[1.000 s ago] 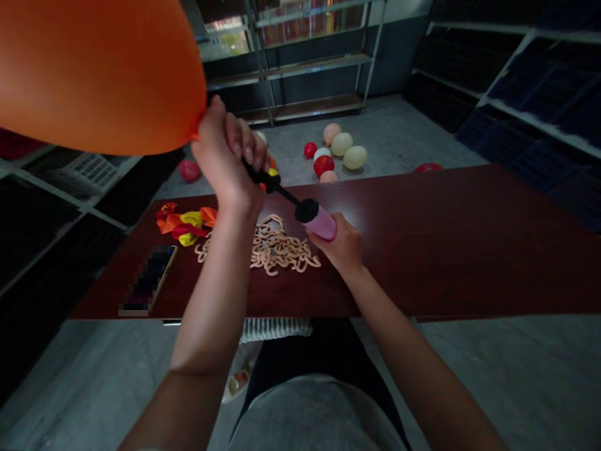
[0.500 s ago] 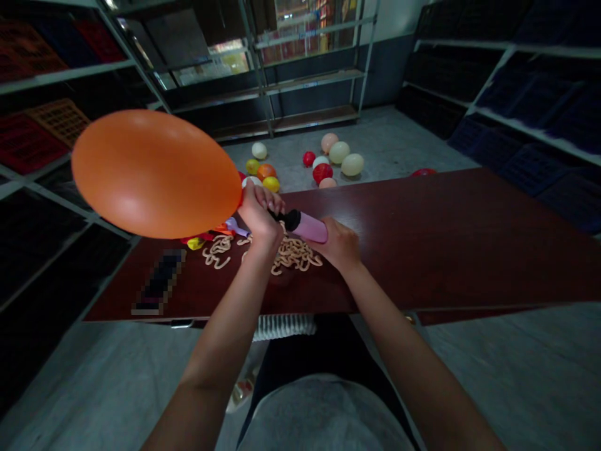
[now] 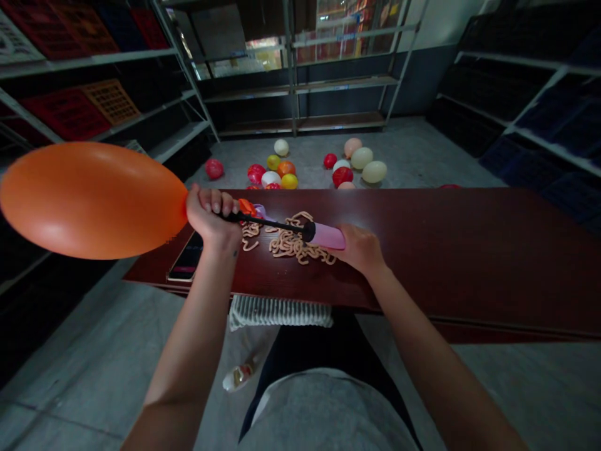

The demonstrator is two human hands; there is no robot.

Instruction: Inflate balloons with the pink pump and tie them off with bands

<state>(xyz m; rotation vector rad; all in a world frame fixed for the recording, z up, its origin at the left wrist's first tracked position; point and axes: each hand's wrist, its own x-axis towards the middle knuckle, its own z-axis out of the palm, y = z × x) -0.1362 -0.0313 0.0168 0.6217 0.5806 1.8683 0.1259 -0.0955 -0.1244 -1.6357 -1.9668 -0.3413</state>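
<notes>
Head view: orange balloon [image 3: 91, 200] on a pink hand pump [image 3: 323, 235], held above a dark wooden table [image 3: 469, 263].
Left hand [image 3: 211, 216] clamps its fingers around the balloon's neck, the balloon just beyond them; right hand [image 3: 359, 249] closes on the pump barrel.

L hand [image 3: 211, 216], R hand [image 3: 359, 250]: 2 total. 1 orange balloon [image 3: 89, 200], 1 hand pump [image 3: 326, 236]. Approx. 16 balloons [image 3: 361, 158] on floor [image 3: 408, 144]. 1 phone [image 3: 186, 257] + 1 pile of pale curly strips [image 3: 291, 244] on table [image 3: 446, 250]. 3 shelf units [image 3: 300, 81].
</notes>
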